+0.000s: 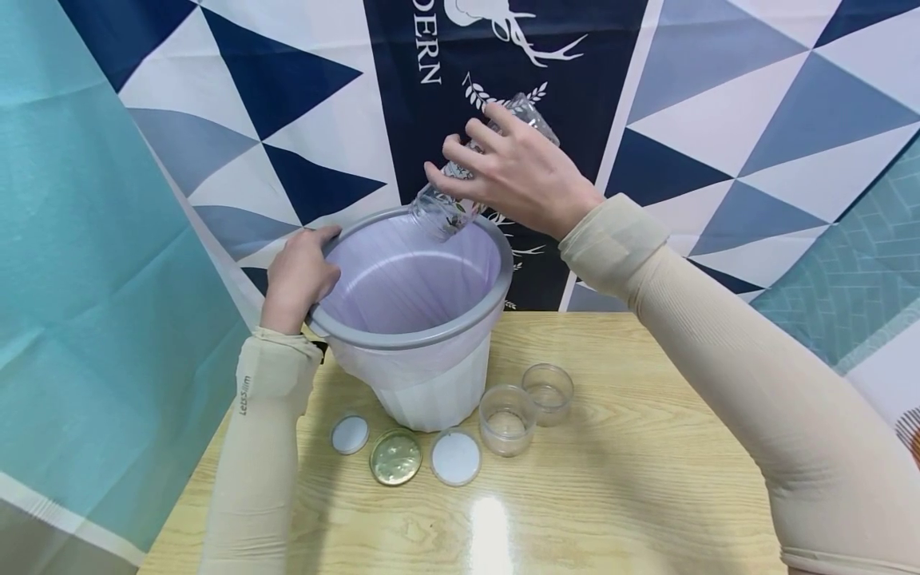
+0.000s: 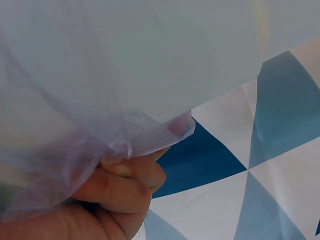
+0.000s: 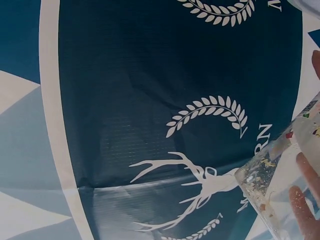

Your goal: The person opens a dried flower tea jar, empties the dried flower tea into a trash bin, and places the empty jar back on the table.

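Note:
A white trash bin point(image 1: 431, 399) with a grey rim point(image 1: 410, 341) and a thin purple liner bag point(image 1: 417, 295) stands on the table. My left hand point(image 1: 298, 271) grips the bin at the left of its rim. In the left wrist view its curled fingers point(image 2: 122, 192) are partly covered by the overhanging liner. My right hand point(image 1: 521, 172) holds a clear printed plastic jar point(image 1: 442, 214) steeply tilted, its lower end over the bin's mouth. Small light crumbs cling inside the jar's raised end point(image 3: 262, 177) in the right wrist view.
Before the bin lie a small white lid point(image 1: 350, 435), a gold lid point(image 1: 396, 458) and a larger white lid point(image 1: 456, 458). Two clear round containers point(image 1: 507, 435) stand right of them on the wooden table point(image 1: 611, 495). A patterned curtain point(image 1: 719, 120) hangs close behind the bin.

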The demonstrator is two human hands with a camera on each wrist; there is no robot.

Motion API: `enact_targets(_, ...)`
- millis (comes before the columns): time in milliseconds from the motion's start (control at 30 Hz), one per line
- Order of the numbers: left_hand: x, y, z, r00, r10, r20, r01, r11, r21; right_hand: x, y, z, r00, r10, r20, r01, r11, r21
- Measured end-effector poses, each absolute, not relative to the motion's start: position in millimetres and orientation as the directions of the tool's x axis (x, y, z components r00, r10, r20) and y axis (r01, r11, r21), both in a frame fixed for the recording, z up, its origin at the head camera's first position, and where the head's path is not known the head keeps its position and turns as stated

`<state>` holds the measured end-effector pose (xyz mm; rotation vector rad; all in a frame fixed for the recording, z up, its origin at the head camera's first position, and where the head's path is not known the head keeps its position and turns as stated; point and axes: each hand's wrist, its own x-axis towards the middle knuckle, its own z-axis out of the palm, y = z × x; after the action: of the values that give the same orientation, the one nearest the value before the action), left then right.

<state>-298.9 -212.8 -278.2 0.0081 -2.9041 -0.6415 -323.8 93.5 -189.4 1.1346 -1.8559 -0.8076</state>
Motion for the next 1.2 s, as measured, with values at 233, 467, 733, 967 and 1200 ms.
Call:
enact_targets(233,-299,-212,-278,-0.986,-0.042,0.163,0.029,0.91,0.414,-326,92,-188,-0.273,-0.915,0.297,-0.386,0.387,0.837)
enact_targets(467,-299,-212,-278,-0.987,-0.048,0.156,0.021,0.91,0.415,-325,86,-182,-0.255,-0.924,0.286,-0.321,0.36,0.876)
enact_targets(733,-300,-212,-278,-0.986,-0.044,0.16,0.026,0.911,0.413,-325,82,-180,-0.191,-0.933,0.305,-0.301,0.352,0.886)
enact_targets(967,-300,-212,-278,-0.986,-0.044,0.159,0.026,0.911,0.412,-326,82,-183,-0.163,-0.938,0.306,-0.276,0.341,0.899)
enact_targets(1200,-299,-211,-278,-0.986,-0.049,0.158,0.021,0.91,0.414,-325,82,-184,-0.169,-0.949,0.267,-0.221,0.301,0.928)
